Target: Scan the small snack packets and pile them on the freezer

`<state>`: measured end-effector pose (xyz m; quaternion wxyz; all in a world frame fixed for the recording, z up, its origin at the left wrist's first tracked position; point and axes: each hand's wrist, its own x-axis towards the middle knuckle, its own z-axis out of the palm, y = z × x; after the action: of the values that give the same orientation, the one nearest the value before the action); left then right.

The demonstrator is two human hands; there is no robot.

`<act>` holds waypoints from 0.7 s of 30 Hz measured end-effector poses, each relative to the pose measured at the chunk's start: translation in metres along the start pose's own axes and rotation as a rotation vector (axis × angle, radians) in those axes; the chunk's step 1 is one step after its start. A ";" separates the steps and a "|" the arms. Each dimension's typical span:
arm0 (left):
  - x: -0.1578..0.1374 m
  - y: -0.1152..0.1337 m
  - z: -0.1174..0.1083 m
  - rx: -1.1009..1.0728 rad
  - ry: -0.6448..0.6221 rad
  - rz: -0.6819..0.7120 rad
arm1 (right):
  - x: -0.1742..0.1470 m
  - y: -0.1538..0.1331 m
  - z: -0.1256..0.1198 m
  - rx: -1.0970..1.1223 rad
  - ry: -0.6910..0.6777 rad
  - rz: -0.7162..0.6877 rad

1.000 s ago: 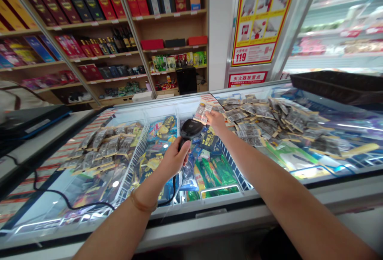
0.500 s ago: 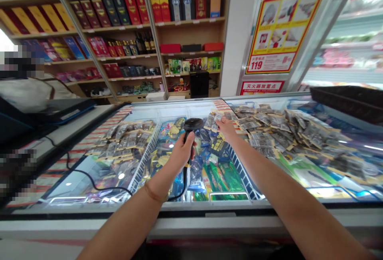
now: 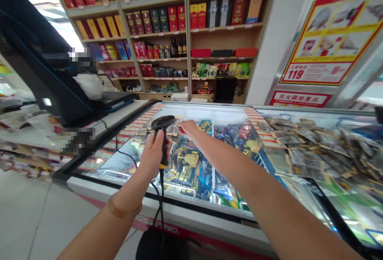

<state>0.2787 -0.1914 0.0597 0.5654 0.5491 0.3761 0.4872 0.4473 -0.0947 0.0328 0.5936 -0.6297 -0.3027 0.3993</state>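
My left hand (image 3: 153,152) is wrapped round the handle of a black barcode scanner (image 3: 163,122), held upright above the glass lid of a chest freezer (image 3: 206,209). From its grip a black cable hangs down. Just right of the scanner head, my right hand (image 3: 188,128) pinches a small clear-and-tan packet (image 3: 172,129), partly hidden behind the scanner. Similar packets lie on the lid at the left, mostly behind the scanner. A large loose heap of packets (image 3: 311,144) covers the lid at the right. Blue and yellow bags (image 3: 185,168) show through the glass.
A dark checkout screen (image 3: 38,60) stands on the counter (image 3: 131,110) at the left. Shelves (image 3: 224,27) of boxes and bottles line the back wall. A red and yellow poster (image 3: 332,32) hangs at the right. The scanner's cable (image 3: 125,154) crosses the freezer's left end.
The view has turned left. My right hand has carried the packet from the freezer's middle across to the left, beside the scanner. My left hand has kept its grip on the scanner.
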 end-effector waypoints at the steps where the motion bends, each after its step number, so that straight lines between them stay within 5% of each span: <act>1: -0.001 0.004 -0.010 -0.008 0.031 -0.005 | 0.001 0.002 0.017 0.011 0.007 0.029; 6: 0.000 0.022 -0.045 -0.011 0.124 -0.018 | 0.006 0.007 0.066 0.073 0.038 0.101; 12: 0.003 0.010 -0.041 -0.011 0.069 -0.018 | 0.007 0.009 0.065 0.079 0.083 -0.006; 16: 0.001 -0.003 -0.011 -0.050 -0.024 0.018 | 0.001 0.016 0.018 -0.006 0.081 -0.126; 21: -0.004 -0.020 0.054 -0.066 -0.179 0.033 | -0.012 0.026 -0.099 -0.251 0.164 -0.272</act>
<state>0.3325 -0.2078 0.0453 0.6064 0.5775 0.2989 0.4576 0.5242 -0.1581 0.0066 0.5817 -0.6823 -0.3831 0.2219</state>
